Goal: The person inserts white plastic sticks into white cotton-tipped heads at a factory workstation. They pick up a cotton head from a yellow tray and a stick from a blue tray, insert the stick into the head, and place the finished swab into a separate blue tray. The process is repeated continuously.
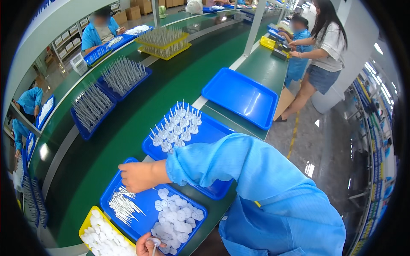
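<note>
Head: white piece (156,242) in left grip (143,244).

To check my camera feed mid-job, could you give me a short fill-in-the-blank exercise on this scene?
1. Thin white sticks and flat whitish discs share a rectangular plastic tray coloured ____.
2. The lower-left plastic tray of small white pieces is ____.
3. The hand holding a small white disc with a thin stem is the person's ____ one.
4. The long flat work surface beneath is ____.

Missing words: blue; yellow; left; green.
</note>
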A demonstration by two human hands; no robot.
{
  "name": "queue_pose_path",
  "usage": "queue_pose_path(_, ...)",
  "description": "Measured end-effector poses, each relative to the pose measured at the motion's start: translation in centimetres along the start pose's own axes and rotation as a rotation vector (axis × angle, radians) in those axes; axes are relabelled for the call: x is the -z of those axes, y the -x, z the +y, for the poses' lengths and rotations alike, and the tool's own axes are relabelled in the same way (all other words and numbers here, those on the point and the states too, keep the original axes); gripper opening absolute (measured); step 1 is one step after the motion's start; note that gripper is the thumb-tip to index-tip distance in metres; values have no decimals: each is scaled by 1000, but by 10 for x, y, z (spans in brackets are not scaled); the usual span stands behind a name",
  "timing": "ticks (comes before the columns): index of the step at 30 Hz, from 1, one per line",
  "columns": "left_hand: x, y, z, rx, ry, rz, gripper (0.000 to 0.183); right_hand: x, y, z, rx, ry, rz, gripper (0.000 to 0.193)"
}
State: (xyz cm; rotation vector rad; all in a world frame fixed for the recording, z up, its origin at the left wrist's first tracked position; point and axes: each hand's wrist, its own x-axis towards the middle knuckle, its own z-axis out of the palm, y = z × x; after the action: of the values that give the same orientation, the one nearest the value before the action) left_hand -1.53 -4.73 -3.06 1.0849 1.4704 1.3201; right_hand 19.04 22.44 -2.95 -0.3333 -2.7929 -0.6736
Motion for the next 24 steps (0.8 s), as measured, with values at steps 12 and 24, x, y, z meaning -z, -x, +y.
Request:
queue_pose_path(12,-14,-7,25,90,42,-30,38,115,43,-133,-609,-1044,431,21)
queue_pose_path(24,-17,-13,24,102,4,-48,33,114,54,-147,-639,-849,296,19)
